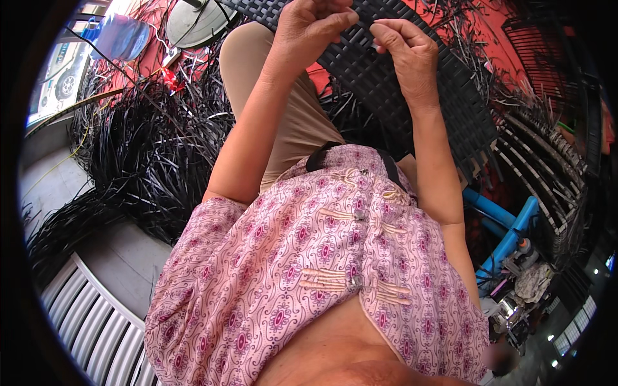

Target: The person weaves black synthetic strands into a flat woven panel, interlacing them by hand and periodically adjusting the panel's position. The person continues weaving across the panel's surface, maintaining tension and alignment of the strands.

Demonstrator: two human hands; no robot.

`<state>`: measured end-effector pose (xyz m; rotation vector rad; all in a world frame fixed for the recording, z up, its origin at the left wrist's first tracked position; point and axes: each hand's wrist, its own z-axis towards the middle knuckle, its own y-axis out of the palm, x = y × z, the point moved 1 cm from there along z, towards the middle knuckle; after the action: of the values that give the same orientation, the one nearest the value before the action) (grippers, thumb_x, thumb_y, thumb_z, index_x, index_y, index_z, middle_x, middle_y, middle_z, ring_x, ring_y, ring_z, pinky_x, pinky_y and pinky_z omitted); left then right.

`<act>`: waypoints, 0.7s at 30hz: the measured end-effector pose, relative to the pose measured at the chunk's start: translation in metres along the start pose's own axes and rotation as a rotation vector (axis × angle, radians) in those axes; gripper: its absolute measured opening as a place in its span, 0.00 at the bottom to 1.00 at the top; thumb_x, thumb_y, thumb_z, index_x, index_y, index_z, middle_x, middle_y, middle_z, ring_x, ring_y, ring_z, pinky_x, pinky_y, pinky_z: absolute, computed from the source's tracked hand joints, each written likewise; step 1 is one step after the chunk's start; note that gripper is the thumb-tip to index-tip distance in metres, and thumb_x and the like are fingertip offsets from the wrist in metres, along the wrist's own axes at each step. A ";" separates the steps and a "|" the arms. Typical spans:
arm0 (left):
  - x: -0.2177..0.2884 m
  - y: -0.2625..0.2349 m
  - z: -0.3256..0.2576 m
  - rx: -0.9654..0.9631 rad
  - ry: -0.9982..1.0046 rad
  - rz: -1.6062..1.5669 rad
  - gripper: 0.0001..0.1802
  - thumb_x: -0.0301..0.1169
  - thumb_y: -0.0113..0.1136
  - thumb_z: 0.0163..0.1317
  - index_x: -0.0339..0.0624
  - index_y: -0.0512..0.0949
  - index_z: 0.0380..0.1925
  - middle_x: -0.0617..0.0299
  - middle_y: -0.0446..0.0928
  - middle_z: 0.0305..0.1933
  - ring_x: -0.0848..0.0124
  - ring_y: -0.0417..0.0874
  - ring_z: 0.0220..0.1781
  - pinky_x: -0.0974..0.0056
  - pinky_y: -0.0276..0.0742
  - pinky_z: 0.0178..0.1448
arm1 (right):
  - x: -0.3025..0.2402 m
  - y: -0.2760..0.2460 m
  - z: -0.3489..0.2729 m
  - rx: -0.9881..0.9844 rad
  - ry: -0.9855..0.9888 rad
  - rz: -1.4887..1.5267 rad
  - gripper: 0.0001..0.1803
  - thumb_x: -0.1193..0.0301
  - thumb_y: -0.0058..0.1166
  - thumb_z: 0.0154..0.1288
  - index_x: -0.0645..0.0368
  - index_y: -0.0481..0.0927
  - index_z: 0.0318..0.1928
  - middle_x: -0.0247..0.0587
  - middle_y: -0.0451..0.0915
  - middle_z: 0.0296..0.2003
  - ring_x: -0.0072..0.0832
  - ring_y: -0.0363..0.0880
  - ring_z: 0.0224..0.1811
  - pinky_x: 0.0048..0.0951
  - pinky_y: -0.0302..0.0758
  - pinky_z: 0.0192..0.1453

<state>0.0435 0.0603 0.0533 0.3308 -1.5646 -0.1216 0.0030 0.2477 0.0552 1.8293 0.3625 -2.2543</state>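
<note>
Black woven panel (360,71) beneath two bent hands

Its long right edge borders a littered red floor (492,38); a tan trouser leg (257,71) crowds its left side. Above the panel's upper part, a gap parts the left hand (312,31) from the right hand (411,59), giving some room between them. Fingers on both curl inward with thumbs close to the forefingers; whether either grasps anything, I cannot tell. The panel slants in front of the person, a dark, faintly glossy weave of flat bands with ragged ends at its near right corner. Counted: one panel, two hands, one round grey base (193,31) left of the panel's far end, one clear blue bottle (125,37) farther left. Left of the panel, black strips (141,141) heap up, too many to count; right of its near end stands one blue frame (512,244).
</note>
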 end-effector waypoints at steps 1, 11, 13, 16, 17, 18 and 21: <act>-0.006 -0.003 0.002 0.019 -0.007 0.073 0.10 0.22 0.62 0.67 0.40 0.76 0.47 0.67 0.80 0.36 0.82 0.77 0.34 0.75 0.75 0.39 | 0.005 -0.001 0.001 0.066 0.017 0.046 0.08 0.70 0.67 0.68 0.63 0.88 0.40 0.29 0.85 0.28 0.13 0.79 0.29 0.17 0.77 0.35; -0.036 0.003 0.006 0.280 0.394 1.134 0.14 0.33 0.72 0.58 0.45 0.80 0.42 0.63 0.86 0.37 0.62 0.87 0.36 0.59 0.81 0.43 | 0.010 -0.001 0.001 0.147 0.097 0.079 0.09 0.69 0.66 0.68 0.64 0.87 0.38 0.29 0.84 0.28 0.13 0.79 0.27 0.17 0.77 0.33; -0.034 0.009 0.007 0.279 0.381 1.228 0.15 0.33 0.71 0.57 0.46 0.79 0.43 0.62 0.86 0.38 0.58 0.88 0.40 0.56 0.81 0.44 | 0.007 0.002 0.001 0.144 0.085 -0.030 0.09 0.69 0.65 0.69 0.63 0.87 0.37 0.29 0.84 0.27 0.13 0.79 0.26 0.17 0.77 0.32; -0.033 0.014 0.011 0.278 0.333 1.322 0.16 0.34 0.70 0.58 0.44 0.79 0.45 0.60 0.86 0.39 0.57 0.88 0.44 0.54 0.81 0.46 | 0.004 0.008 0.000 0.151 0.067 -0.145 0.09 0.69 0.65 0.68 0.63 0.87 0.35 0.29 0.83 0.23 0.13 0.79 0.25 0.19 0.77 0.30; -0.032 0.015 0.011 0.278 0.336 1.319 0.16 0.34 0.70 0.58 0.44 0.78 0.45 0.59 0.86 0.39 0.57 0.88 0.44 0.55 0.81 0.46 | 0.003 0.008 -0.001 0.151 0.064 -0.171 0.09 0.69 0.65 0.68 0.63 0.87 0.35 0.29 0.83 0.23 0.13 0.78 0.24 0.19 0.76 0.30; -0.032 0.016 0.010 0.279 0.340 1.317 0.16 0.34 0.70 0.58 0.43 0.78 0.44 0.58 0.86 0.40 0.57 0.88 0.44 0.55 0.81 0.46 | 0.003 0.009 -0.001 0.151 0.061 -0.196 0.09 0.69 0.65 0.68 0.63 0.87 0.35 0.29 0.83 0.22 0.12 0.78 0.24 0.19 0.76 0.29; -0.033 0.017 0.006 0.296 0.373 1.293 0.16 0.34 0.68 0.59 0.41 0.78 0.44 0.57 0.85 0.40 0.57 0.88 0.44 0.55 0.81 0.46 | 0.007 0.010 -0.002 0.155 0.029 -0.287 0.09 0.69 0.66 0.66 0.63 0.87 0.35 0.34 0.84 0.22 0.16 0.80 0.23 0.23 0.77 0.30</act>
<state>0.0347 0.0850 0.0261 -0.4498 -1.1660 1.1137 0.0065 0.2389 0.0472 2.0005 0.4971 -2.5096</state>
